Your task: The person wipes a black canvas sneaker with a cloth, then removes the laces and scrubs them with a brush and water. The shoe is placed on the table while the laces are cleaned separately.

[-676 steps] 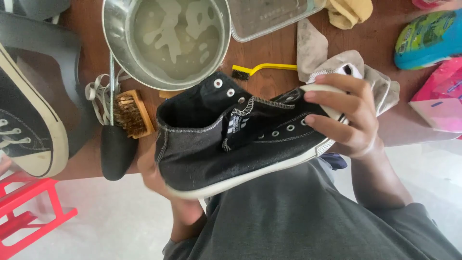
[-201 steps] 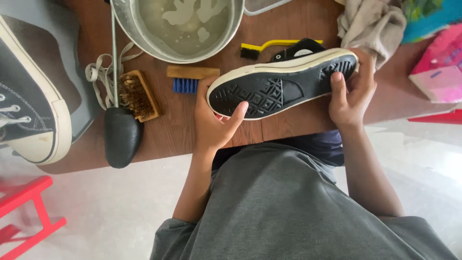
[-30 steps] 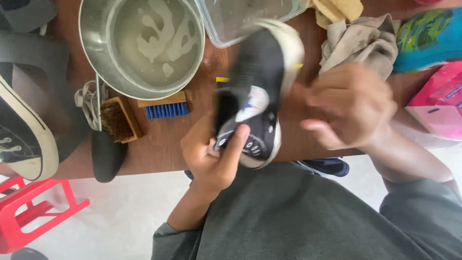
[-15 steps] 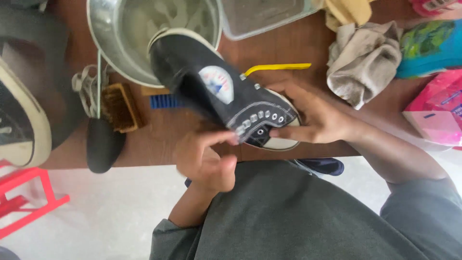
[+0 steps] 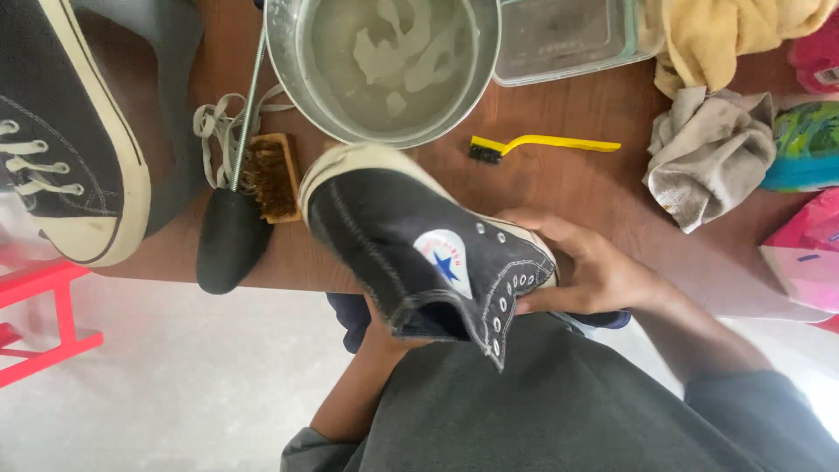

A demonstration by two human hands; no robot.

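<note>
Half a second earlier the shoe (image 5: 419, 253) had pointed its toe up over the basin; it had since dropped lower and swung so the toe sat just short of the basin's near rim, with the ankle opening toward the person's lap. It was a black high-top with a white toe cap and a round ankle patch, held over the near edge of the table (image 5: 577, 183), partly past it. The right hand (image 5: 585, 271) lay against the eyelet side of the shoe, fingers curled round the heel end and closed on it. The left hand (image 5: 384, 328) was almost wholly hidden beneath the shoe; it seemed to hold the shoe from under the ankle, but how its fingers closed I could not tell.

Just beyond the toe stood the metal basin (image 5: 288, 61) of cloudy, soapy water, at the far edge of the table. Left of the shoe a wooden brush (image 5: 271, 175) lay beside a bundle of white laces (image 5: 214, 131), and a black shoe tree (image 5: 229, 240) with a metal rod reached to the near edge. A yellow brush (image 5: 542, 144) lay right of the basin, with a clear tub (image 5: 568, 39) behind it. A grey rag (image 5: 708, 153) and a yellow cloth (image 5: 725, 35) sat toward the far right corner. The second shoe (image 5: 70, 140) rested at the left edge.
</note>
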